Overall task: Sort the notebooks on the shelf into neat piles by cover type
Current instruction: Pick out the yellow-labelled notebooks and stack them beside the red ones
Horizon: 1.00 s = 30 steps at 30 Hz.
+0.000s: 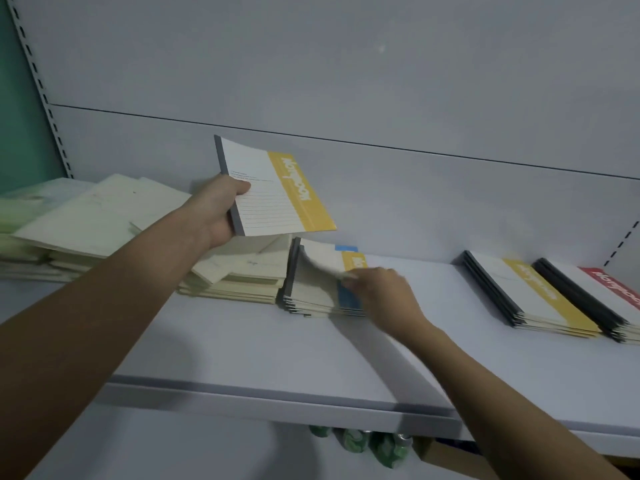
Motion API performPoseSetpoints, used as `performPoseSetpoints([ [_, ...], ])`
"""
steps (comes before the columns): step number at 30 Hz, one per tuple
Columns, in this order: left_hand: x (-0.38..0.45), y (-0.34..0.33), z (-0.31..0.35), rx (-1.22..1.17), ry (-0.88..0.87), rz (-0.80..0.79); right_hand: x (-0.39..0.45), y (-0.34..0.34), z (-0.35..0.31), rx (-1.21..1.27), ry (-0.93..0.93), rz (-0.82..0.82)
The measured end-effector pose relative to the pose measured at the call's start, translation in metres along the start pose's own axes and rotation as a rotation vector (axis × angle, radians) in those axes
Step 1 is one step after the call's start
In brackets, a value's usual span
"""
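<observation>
A: Head view: left hand (216, 213) grips a yellow-band notebook (273, 188) by its grey spine edge, thumb on the cover, held up above the shelf (242, 341) in front of the back panel. Right hand (379, 294) is on the mixed stack (322, 289) at the middle of the shelf, fingers pinching up the top cover at its right edge. It's blurred, so the exact grip is hard to read.

B: What's under that cover?

A: Another yellow band and some blue showing lower down. So that stack isn't sorted yet.

B: Where do the yellows go?

A: My guess is the yellow pile (533, 296) at far right, just left of the red-band pile (602, 299). Both look squared up already.

B: Tips for the step?

A: Lift the whole notebook, not just the cover, or it bends. Pinch closer to the spine. Then carry both yellows right together and set them with spines matching the pile, edges flush.

B: Left side?

A: Loose heap of pale cream notebooks (86, 220), overlapping and skewed, touching the mixed stack. Probably needs squaring later. Don't drag the mixed stack into it when pulling.

B: Risk?

A: The top notebooks may slide off the stack as one gets pulled out.
</observation>
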<state>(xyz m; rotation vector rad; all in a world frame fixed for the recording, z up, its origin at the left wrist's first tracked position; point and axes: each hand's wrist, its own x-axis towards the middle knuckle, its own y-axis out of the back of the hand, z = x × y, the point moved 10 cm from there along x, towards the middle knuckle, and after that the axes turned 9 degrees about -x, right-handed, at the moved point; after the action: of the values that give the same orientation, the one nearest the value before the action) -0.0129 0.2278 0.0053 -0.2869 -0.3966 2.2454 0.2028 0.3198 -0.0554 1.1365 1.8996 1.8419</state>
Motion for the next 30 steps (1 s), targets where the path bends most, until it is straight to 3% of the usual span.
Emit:
performPoseSetpoints([
  [5,0.002,0.005,-0.002,0.051,0.022,-0.007,0.009,0.079,0.039,0.29,-0.251,0.393],
  [9,-0.005,-0.011,-0.021,0.054,0.065,-0.058,0.011,0.118,0.006,0.17,-0.151,0.518],
  [11,-0.01,-0.028,-0.036,0.048,0.124,-0.117,0.009,0.119,-0.019,0.066,-0.065,0.492],
  [15,-0.017,-0.07,-0.058,0.003,0.233,-0.273,0.001,0.091,-0.04,-0.209,0.03,0.26],
  [20,-0.018,-0.097,-0.07,0.049,0.209,-0.272,-0.021,0.068,-0.005,0.322,-0.014,-0.111],
  [24,-0.023,-0.13,-0.087,0.082,0.181,-0.277,-0.033,0.086,0.073,0.314,-0.352,0.092],
  [28,-0.027,-0.175,-0.115,0.156,0.121,-0.279,-0.053,0.058,0.144,0.789,-0.645,0.101],
  [30,-0.031,-0.203,-0.143,0.186,0.166,-0.317,-0.064,0.055,0.179,0.836,-0.689,0.151],
])
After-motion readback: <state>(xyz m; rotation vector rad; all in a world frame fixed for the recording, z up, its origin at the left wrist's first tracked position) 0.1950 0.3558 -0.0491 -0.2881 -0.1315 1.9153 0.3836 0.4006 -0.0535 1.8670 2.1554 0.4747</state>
